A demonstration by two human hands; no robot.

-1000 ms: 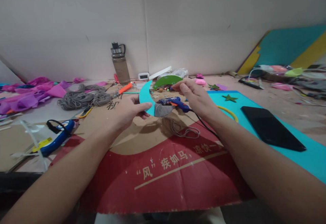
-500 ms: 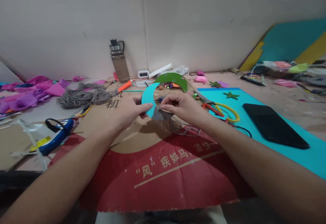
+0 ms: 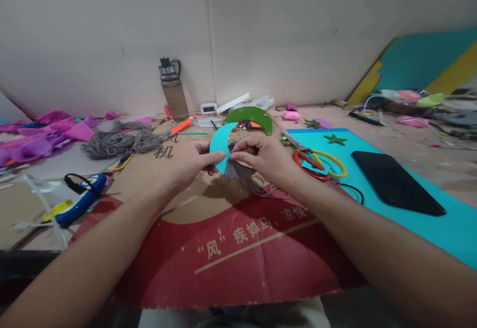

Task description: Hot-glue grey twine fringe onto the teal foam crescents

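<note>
My left hand (image 3: 199, 161) pinches a bright blue crescent cutout (image 3: 219, 141) between thumb and fingers, holding it up above the cardboard. The lower part of the crescent looks dark grey. My right hand (image 3: 257, 154) has thumb and index finger pressed together at the crescent's inner edge; what sits between those fingertips is too small to make out. Loops of thin grey string (image 3: 270, 192) lie just below my right hand. Behind the hands is a green crescent (image 3: 249, 113) with small dots along it.
Red and tan cardboard (image 3: 238, 268) spreads under my hands. To the right are scissors (image 3: 330, 161), a green star (image 3: 335, 139) and a black phone (image 3: 397, 181) on a blue sheet. Grey cord (image 3: 119, 139), an orange cutter (image 3: 181, 125) and a water bottle (image 3: 174, 92) stand left.
My right fingertips have shifted slightly left, nearer the blue crescent's inner edge. The crescent has tilted a little, its upper tip leaning right. My left hand keeps its hold.
</note>
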